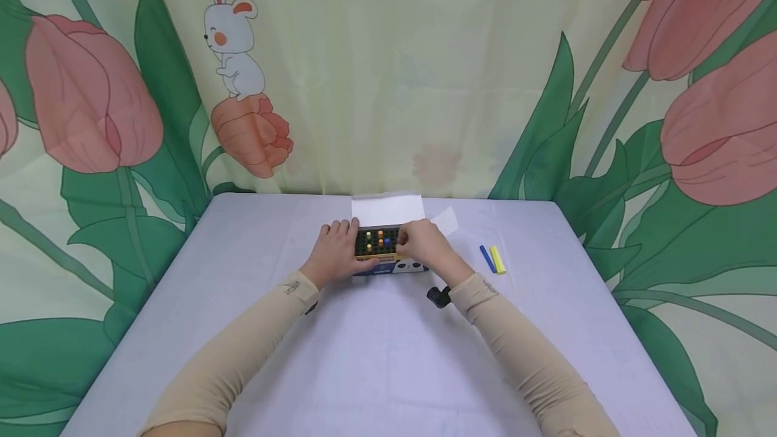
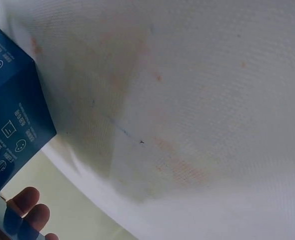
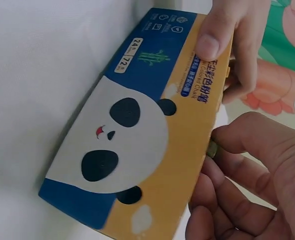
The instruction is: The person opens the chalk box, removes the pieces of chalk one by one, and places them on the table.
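A blue and yellow chalk box [image 1: 388,266] with a panda face stands on the table, its top side showing a dark holed tray [image 1: 362,243] with several coloured chalk ends in it. My left hand [image 1: 335,251] grips the box's left end, thumb on the front face, as the right wrist view also shows. My right hand [image 1: 425,246] is over the box's right part; in the right wrist view this hand [image 3: 252,185] pinches a greenish chalk piece [image 3: 212,149] at the top edge. In the left wrist view the box [image 2: 17,120] appears at the left, fingertips [image 2: 36,216] below it.
A blue chalk stick [image 1: 487,259] and a yellow one [image 1: 498,259] lie on the table right of the box. The box's white lid flap [image 1: 388,209] stands behind it, with another white flap [image 1: 446,221] at the right. A patterned curtain [image 1: 388,86] hangs behind the table.
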`<state>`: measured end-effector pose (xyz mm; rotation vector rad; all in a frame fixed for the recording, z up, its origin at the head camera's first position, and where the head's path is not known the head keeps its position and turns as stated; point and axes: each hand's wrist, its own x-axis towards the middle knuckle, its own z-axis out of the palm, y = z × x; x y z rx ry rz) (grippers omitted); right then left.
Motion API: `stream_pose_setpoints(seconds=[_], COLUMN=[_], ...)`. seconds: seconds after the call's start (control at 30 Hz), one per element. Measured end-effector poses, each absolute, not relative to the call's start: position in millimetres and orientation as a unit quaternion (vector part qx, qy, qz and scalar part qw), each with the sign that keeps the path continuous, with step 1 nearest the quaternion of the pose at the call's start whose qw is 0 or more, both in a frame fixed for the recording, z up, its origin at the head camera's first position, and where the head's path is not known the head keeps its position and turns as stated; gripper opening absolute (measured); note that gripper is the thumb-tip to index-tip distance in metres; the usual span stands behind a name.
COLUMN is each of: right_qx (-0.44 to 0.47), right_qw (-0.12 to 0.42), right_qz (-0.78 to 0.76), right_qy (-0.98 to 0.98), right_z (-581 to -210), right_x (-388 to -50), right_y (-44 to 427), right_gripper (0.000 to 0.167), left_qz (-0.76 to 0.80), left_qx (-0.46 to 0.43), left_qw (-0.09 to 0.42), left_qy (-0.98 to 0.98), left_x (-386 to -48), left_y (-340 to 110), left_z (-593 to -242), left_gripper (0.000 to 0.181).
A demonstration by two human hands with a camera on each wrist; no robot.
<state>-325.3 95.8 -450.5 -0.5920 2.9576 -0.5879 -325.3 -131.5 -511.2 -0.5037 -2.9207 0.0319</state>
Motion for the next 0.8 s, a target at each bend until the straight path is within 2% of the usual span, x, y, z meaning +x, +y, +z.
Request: stream_pose_setpoints(seconds=[0.5,0.8], right_qx=[-0.192,-0.192], right_qw=[0.01,-0.019], right_qz=[-0.202,-0.222], right_qy=[0.96,0.956], right_z=[-441.4,-422.3], right_x=[-324.5,-325.6], right_y=[101.2,111.3], right_gripper=[0.01,0.007], left_qz=[0.015,0.014], left_qx=[-0.167,-0.171], left_qw=[0.079,0.105], left_qy=[-0.983,-0.98], left_x=[-324.0,-323.0], left_y=[-129.3,-129.2], left_z=[-508.9,-507.4], left_gripper=[0.117,0.113])
